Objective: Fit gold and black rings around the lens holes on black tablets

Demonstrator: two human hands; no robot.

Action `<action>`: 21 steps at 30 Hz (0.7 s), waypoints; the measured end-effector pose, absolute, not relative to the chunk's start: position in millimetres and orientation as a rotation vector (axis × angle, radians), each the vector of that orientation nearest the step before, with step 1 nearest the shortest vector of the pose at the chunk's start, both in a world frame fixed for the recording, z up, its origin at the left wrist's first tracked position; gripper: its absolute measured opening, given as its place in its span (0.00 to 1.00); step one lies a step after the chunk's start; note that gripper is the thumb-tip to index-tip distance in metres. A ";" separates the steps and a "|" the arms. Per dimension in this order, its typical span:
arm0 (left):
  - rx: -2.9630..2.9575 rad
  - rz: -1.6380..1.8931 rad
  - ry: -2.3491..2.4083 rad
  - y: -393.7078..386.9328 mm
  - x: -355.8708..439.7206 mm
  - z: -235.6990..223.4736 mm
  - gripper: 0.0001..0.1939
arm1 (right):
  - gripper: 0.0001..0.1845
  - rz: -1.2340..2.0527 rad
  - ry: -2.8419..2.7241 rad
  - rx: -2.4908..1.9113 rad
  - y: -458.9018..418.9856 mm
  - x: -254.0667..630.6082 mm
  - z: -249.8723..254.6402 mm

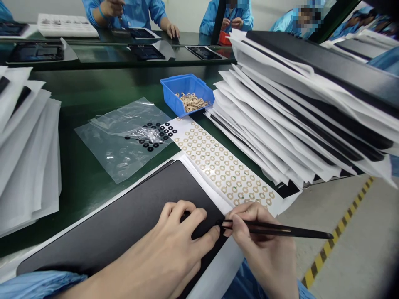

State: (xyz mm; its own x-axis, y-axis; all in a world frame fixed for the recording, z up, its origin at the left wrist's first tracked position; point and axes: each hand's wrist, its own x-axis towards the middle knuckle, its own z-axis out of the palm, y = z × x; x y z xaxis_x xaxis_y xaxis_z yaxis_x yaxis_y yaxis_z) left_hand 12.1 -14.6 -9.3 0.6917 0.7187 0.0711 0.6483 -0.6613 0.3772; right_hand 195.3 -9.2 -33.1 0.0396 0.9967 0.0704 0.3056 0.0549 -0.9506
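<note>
A flat black panel [124,216] lies on white sheets in front of me. My left hand [183,236] rests on it with bent fingers apart, one fingertip beside a small dark ring [219,223] near the panel's right edge. My right hand [258,236] is closed around black tweezers [280,229], whose tips reach that ring; whether they grip it I cannot tell. Beyond the panel is a white sheet with rows of tan ring stickers [224,162]. Small black washers [150,148] lie at a clear plastic bag [121,141], some seen through it.
A blue bin [171,93] holds loose tan rings [193,101]. Tall stacks of black panels and white sheets stand at right [280,120] and left [34,153]. A raised shelf [102,56] behind carries dark device parts. Co-workers in blue sit across.
</note>
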 end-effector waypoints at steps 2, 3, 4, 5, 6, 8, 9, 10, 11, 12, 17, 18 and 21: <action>2.580 0.298 1.073 -14.1 12.5 -9.2 0.22 | 0.09 0.954 -1.451 -1.401 -8.3 196.6 -32.9; 2.576 0.296 1.073 -13.9 12.6 -9.1 0.22 | 0.09 0.950 -1.476 -1.391 -7.4 197.7 -32.6; 2.571 0.291 1.073 -13.8 12.6 -9.2 0.22 | 0.09 0.948 -1.508 -1.377 -6.4 199.1 -32.2; 2.567 0.287 1.072 -13.8 12.6 -9.4 0.22 | 0.09 0.951 -1.547 -1.359 -5.4 200.5 -31.9; 2.562 0.283 1.072 -14.0 12.5 -9.8 0.22 | 0.09 0.953 -1.583 -1.342 -4.3 201.9 -31.7; 2.559 0.289 1.068 -14.4 12.1 -10.8 0.22 | 0.09 0.949 -1.624 -1.314 -2.8 203.8 -31.8; 2.559 0.287 1.067 -14.8 11.8 -11.2 0.22 | 0.10 0.944 -1.623 -1.307 -2.3 204.2 -32.1; 2.560 0.289 1.064 -15.1 11.6 -11.5 0.22 | 0.10 0.941 -1.613 -1.300 -2.1 204.2 -32.4; 2.561 0.294 1.064 -15.4 11.5 -11.6 0.22 | 0.10 0.942 -1.601 -1.292 -2.1 204.0 -32.8; 2.559 0.291 1.066 -15.7 11.4 -11.4 0.22 | 0.10 0.948 -1.586 -1.290 -2.2 203.5 -33.0; 2.552 0.291 1.063 -15.9 12.4 -9.7 0.22 | 0.10 0.984 -1.522 -1.301 -3.1 201.3 -32.7; 2.551 0.291 1.064 -15.6 12.6 -9.6 0.22 | 0.10 0.980 -1.533 -1.287 -3.0 201.6 -32.7; 2.547 0.292 1.066 -14.7 12.6 -10.0 0.22 | 0.10 0.964 -1.573 -1.255 -1.8 203.2 -33.4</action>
